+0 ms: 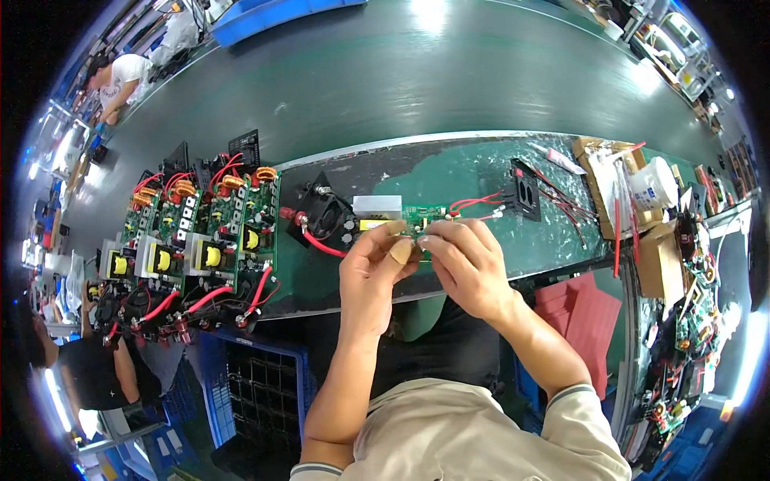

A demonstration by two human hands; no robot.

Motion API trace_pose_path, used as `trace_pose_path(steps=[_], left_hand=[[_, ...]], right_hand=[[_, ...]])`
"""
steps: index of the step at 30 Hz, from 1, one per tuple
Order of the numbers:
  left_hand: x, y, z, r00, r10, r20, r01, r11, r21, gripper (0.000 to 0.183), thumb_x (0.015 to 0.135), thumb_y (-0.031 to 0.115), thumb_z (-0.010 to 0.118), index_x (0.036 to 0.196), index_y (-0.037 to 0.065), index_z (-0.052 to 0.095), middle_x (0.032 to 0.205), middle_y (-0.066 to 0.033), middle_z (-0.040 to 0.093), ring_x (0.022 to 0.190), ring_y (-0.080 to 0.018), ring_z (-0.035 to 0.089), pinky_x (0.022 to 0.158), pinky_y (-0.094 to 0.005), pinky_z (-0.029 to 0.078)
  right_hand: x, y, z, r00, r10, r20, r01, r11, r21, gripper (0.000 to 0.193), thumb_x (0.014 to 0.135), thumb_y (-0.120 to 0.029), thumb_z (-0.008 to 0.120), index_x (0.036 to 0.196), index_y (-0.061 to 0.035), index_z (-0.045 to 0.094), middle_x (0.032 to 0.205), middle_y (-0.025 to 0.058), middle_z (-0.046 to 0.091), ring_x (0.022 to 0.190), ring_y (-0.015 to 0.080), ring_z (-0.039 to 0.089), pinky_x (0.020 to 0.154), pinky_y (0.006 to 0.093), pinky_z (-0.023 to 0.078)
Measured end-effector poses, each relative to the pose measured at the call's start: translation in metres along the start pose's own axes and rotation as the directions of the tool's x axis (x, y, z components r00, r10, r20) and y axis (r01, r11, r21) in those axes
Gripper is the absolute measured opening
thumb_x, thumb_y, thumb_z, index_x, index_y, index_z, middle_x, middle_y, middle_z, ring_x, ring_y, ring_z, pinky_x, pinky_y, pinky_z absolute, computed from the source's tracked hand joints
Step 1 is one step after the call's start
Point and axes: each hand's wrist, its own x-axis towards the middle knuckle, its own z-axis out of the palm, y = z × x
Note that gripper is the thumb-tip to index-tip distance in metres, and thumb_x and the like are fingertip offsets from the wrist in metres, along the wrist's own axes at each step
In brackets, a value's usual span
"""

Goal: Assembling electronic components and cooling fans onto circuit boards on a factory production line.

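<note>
A green circuit board (415, 213) lies on the bench in front of me, with a silver heatsink block (377, 204) along its far side. My left hand (370, 272) and my right hand (469, 264) meet over the board's near edge. Both have fingers pinched together around something too small to make out. A tan covering wraps my left thumb tip. Left of the board sits a black fan (326, 215), with a thick red cable (322, 245) running toward my left hand. Thin red wires (475, 200) extend from the board toward a black socket panel (526, 190).
Several assembled circuit boards (210, 224) stand in a row at left. At right are loose dark wires (565, 200), a white tube (557, 159), a cardboard box (595, 180) and a white container (654, 191). A green conveyor belt (449, 84) runs beyond; a blue crate (301, 377) stands below.
</note>
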Motion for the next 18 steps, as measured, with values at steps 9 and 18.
trace_pose_path(steps=[9, 18], left_hand=[[0.006, 0.01, -0.018, 0.995, -0.094, 0.016, 0.095, 0.985, -0.144, 0.035, 0.091, 0.006, 0.067, 0.125, 0.003, 0.059, 0.094, -0.0046, 0.066, 0.079, -0.0123, 0.065, 0.071, -0.0251, 0.055], [0.01, 0.01, -0.016, 0.896, 0.444, -0.001, -0.401, 0.81, 0.428, 0.033, 0.089, 0.003, 0.071, 0.12, 0.001, 0.06, 0.108, -0.0095, 0.063, 0.091, -0.0182, 0.065, 0.079, -0.0297, 0.054]], right_hand=[[-0.015, -0.006, 0.006, 0.547, 0.749, 0.374, -0.561, -0.005, 0.828, 0.026, 0.092, -0.007, 0.068, 0.117, 0.0023, 0.064, 0.1, 0.0068, 0.069, 0.085, 0.0109, 0.064, 0.073, 0.024, 0.05], [-0.003, 0.016, 0.006, 0.696, 0.677, 0.241, -0.639, 0.43, 0.637, 0.011, 0.091, -0.002, 0.068, 0.101, 0.0029, 0.07, 0.094, 0.0059, 0.071, 0.081, 0.0136, 0.066, 0.07, 0.025, 0.052]])
